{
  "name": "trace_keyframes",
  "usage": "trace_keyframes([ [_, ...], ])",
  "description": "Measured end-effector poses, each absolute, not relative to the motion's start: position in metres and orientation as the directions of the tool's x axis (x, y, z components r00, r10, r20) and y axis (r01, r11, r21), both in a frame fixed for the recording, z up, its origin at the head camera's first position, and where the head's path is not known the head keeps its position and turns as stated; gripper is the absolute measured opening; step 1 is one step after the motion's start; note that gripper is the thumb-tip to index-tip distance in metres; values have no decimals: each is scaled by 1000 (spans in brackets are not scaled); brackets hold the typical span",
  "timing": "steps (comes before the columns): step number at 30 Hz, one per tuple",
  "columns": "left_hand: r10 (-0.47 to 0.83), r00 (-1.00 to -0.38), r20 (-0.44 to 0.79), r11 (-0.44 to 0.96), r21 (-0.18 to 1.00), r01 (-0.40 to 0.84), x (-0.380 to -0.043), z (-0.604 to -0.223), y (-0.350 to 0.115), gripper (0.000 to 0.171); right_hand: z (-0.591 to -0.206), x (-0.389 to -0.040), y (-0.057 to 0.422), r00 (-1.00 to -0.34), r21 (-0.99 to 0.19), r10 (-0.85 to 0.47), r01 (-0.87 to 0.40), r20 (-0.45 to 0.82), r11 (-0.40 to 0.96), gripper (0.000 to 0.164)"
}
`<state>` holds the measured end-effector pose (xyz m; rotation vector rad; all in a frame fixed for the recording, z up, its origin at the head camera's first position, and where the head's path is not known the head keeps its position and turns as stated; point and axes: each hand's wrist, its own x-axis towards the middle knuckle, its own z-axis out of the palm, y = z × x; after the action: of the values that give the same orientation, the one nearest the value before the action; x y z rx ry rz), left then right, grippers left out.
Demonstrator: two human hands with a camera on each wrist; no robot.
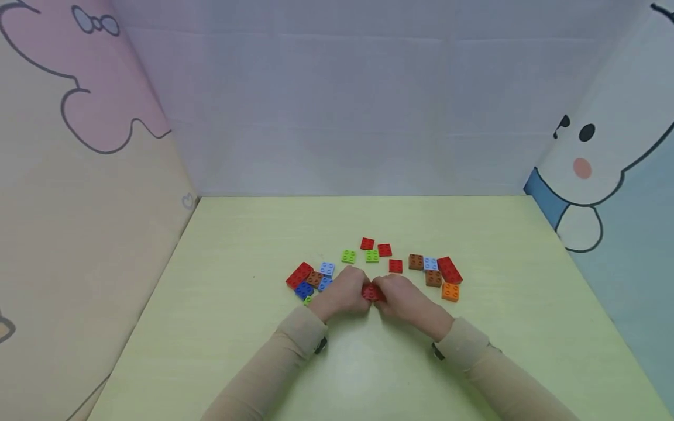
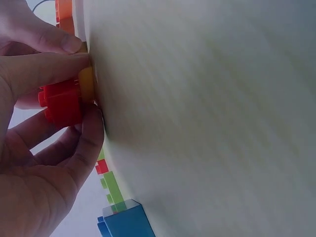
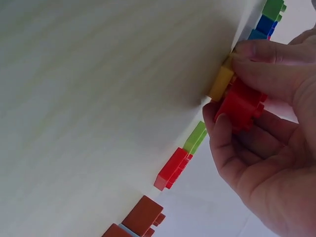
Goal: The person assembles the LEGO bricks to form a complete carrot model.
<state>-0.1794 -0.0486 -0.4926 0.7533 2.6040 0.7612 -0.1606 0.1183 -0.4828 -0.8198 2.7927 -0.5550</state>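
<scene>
In the middle of the table, my left hand and right hand meet at a red brick. Thumb and fingers of each pinch it from its own side. Under the red brick the left wrist view shows a yellow piece, close to the table surface. The right wrist view also has the yellow piece against the red brick; fingers hide part of both, so I cannot tell whether they are joined. The red brick's studs face up, away from the table.
Left of the hands lies a cluster with a long red brick, brown brick and blue bricks. Beyond them are small red and green bricks. On the right are brown, light blue, long red and orange bricks.
</scene>
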Motion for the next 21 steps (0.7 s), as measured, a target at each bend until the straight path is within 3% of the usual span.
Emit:
trace_keyframes([
  [9, 548, -814, -194, 713, 617, 332, -179, -493, -50, 8, -482, -165, 120, -830, -471, -546, -438, -115, 766, 24],
  [21, 551, -817, -169, 706, 616, 349, -179, -495, -50, 15, -485, -166, 123, -853, -469, -514, -418, -93, 778, 28],
])
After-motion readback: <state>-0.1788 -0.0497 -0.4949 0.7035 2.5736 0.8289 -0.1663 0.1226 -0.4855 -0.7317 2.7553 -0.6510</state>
